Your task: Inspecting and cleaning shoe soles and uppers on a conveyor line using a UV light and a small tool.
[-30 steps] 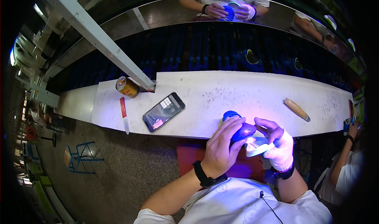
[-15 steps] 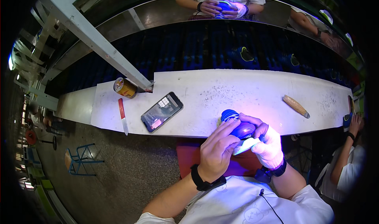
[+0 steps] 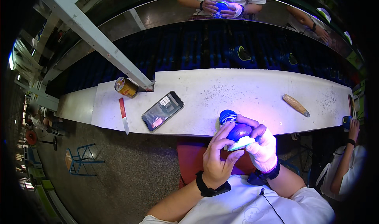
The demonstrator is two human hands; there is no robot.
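A blue sneaker [image 3: 239, 132] with a pale sole and light-striped uppers is held at the table's front edge, lit by violet light. My right hand [image 3: 263, 149], in a white glove with bare fingertips, grips its right side near the toe. The bare fingers of my left hand [image 3: 218, 157] lie along the shoe's left side, with the thumb near the sole's lower edge. My fingers and the gloved hand cover parts of the shoe.
On the white table [image 3: 197, 101] lie a phone [image 3: 162, 110], a red-handled knife [image 3: 123, 115], a can [image 3: 126, 87] and a wooden-handled tool [image 3: 296, 105]. Behind runs a dark conveyor [image 3: 189, 46] carrying shoes [image 3: 241, 55]. A metal post [image 3: 98, 38] rises left; another person's arm [image 3: 347, 157] is at right.
The sneaker has tilted slightly and moved a little left, showing more of the sole's edge. My left hand has shifted lower, its thumb farther from the fingers.
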